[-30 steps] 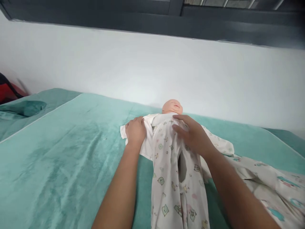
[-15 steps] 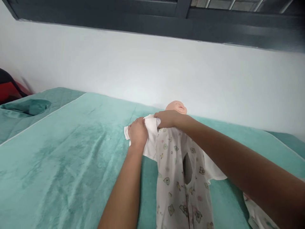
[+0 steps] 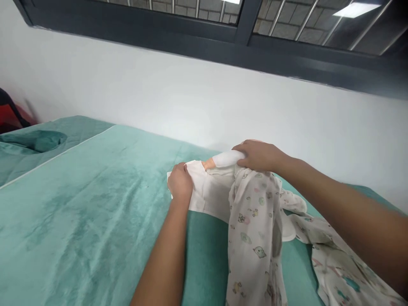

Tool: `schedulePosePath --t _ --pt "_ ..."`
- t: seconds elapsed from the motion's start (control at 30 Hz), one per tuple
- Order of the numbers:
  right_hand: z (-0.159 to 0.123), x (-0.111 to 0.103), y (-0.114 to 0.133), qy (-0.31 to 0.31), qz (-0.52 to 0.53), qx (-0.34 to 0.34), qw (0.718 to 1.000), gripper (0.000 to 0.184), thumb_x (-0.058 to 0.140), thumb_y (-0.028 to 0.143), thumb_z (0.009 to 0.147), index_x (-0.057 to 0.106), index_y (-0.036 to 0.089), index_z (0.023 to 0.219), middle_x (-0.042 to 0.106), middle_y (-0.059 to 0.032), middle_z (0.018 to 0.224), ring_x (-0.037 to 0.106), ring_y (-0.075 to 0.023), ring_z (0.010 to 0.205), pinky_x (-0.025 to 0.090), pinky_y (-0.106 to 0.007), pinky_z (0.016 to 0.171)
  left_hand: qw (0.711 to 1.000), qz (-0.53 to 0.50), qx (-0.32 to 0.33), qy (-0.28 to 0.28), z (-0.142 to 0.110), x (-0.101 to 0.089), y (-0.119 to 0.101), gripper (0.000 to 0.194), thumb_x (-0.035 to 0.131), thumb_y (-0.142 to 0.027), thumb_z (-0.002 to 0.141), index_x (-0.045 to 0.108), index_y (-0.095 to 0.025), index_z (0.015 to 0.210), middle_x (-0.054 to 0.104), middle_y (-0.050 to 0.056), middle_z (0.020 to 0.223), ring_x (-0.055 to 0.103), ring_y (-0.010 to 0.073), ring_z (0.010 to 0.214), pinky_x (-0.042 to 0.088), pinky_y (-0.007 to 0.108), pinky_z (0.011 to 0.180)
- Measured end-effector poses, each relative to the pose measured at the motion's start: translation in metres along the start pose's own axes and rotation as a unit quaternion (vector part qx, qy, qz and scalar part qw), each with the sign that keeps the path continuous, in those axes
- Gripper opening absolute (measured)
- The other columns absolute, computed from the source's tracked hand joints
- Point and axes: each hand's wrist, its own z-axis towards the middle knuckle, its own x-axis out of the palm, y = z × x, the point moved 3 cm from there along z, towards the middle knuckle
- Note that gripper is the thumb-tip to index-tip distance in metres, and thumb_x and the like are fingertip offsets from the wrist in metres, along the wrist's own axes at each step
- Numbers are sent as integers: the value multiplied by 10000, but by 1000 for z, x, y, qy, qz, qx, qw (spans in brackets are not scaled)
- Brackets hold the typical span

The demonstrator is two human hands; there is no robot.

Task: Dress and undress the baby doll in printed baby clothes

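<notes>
Right hand (image 3: 259,155): thumb and fingers pinch doll's arm (image 3: 224,159) at its white-covered part. Left hand (image 3: 180,182): fingers curled together over white shirt (image 3: 196,173), gripping cloth near its far-left end. Doll's arm lies between hands, left of right fingers, right of left ones; long axis sideways, dipping slightly leftward. Right hand nearer, touching; left apart. Bare end meets white shirt's edge; tip hidden, depth inside unclear. Beyond: printed garment (image 3: 251,242) below right hand, green bedcover (image 3: 111,212) beneath.

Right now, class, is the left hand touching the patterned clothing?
No, the left hand is on the white cloth, apart from the patterned clothing.
</notes>
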Motion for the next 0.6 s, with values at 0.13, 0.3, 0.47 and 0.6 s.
schedulePosePath --t 0.13,0.3,0.47,0.6 --pt "-1 0 -4 -9 21 19 1000 459 528 383 820 657 322 1256 663 -51 1241 641 -288 1011 470 -358 713 1000 5 2 11 2 1 3 364 347 -251 998 687 -213 1120 716 120 1160 674 293 1068 501 414 920" --pt "-5 0 -14 -1 71 55 996 485 529 371 816 642 301 1283 680 -53 1219 641 -282 1014 469 -347 729 999 -53 -12 4 4 1 3 338 408 -196 959 692 -197 1142 696 127 1227 657 286 1121 482 426 987" --pt "3 16 14 -34 71 8 997 483 530 406 838 608 330 1309 670 -47 1229 622 -291 1060 471 -378 801 952 -286 -36 -101 7 -14 2 324 457 -165 912 647 -153 1174 710 92 1206 665 183 1092 496 300 1001" --pt "23 44 50 21 89 -26 995 452 535 394 845 619 295 1278 681 -70 1212 647 -283 996 483 -375 748 953 -277 -1 -119 4 -18 -7 313 417 -251 962 629 -186 1182 709 70 1195 653 169 1100 503 288 985"
